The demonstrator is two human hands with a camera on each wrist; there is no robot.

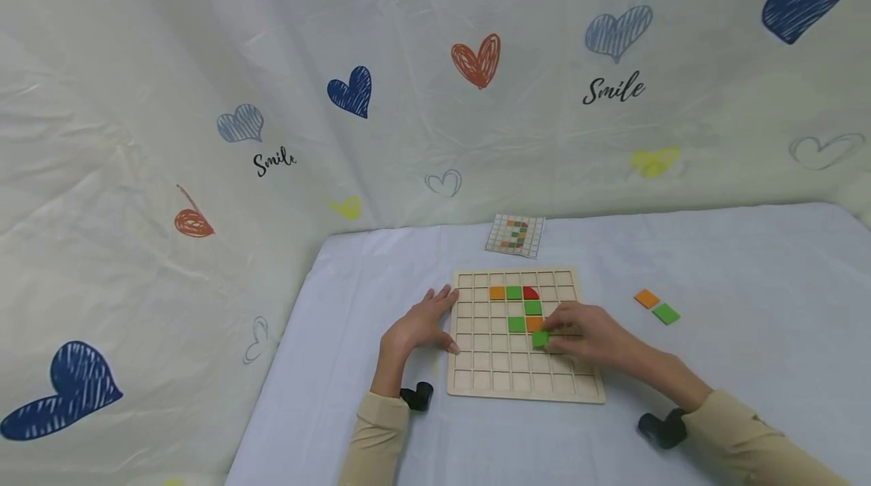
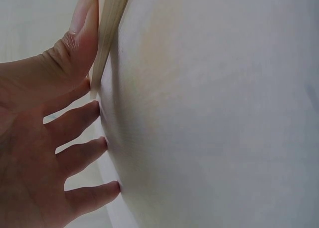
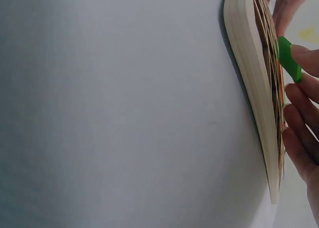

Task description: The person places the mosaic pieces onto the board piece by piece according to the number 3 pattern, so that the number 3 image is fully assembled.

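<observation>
A square wooden grid board (image 1: 486, 380) lies on the white-covered table. In its cells sit an orange tile (image 1: 497, 293), several green tiles (image 1: 513, 292), a red rounded tile (image 1: 530, 293) and a second orange tile (image 1: 534, 324). My right hand (image 1: 588, 331) pinches a green square tile (image 3: 289, 58) between thumb and fingers, tilted over the board just below that second orange tile. With fingers spread, my left hand (image 1: 422, 323) rests at the board's left edge; in the left wrist view its thumb (image 2: 84, 23) touches the board's side.
A printed pattern card (image 1: 515, 236) lies behind the board. To the right, a loose orange tile (image 1: 646, 298) and a loose green tile (image 1: 666, 314) lie on the tablecloth (image 1: 748, 335). A white curtain (image 1: 408, 131) with drawn hearts stands behind the table.
</observation>
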